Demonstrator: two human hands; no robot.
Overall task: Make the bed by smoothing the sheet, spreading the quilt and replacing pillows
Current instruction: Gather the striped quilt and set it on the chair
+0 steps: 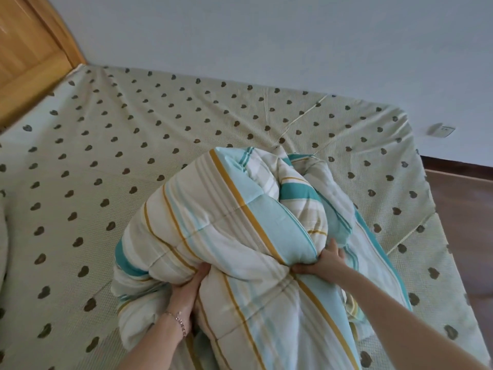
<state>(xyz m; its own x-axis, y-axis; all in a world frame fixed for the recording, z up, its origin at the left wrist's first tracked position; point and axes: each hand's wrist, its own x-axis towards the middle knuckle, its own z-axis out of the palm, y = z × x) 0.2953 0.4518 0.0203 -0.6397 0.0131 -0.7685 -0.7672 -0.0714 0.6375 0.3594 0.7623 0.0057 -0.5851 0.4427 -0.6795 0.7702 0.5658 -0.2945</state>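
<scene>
A bundled striped quilt (240,236) lies on the heart-printed sheet (120,156), lower centre of the frame. The left hand (186,289) clutches a thick fold at the bundle's lower left, fingers (197,273) sunk in. The right hand (324,263) pinches a fold at right. Wooden headboard (26,49) at upper left.

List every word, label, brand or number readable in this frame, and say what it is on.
None can be read.
Quilt: stripes only, no label showing.
Sheet: printed dark shapes, no lettering.
Wall socket: any marking too small and blurred to read.
Bracelet on the left wrist: no legible engraving.
</scene>
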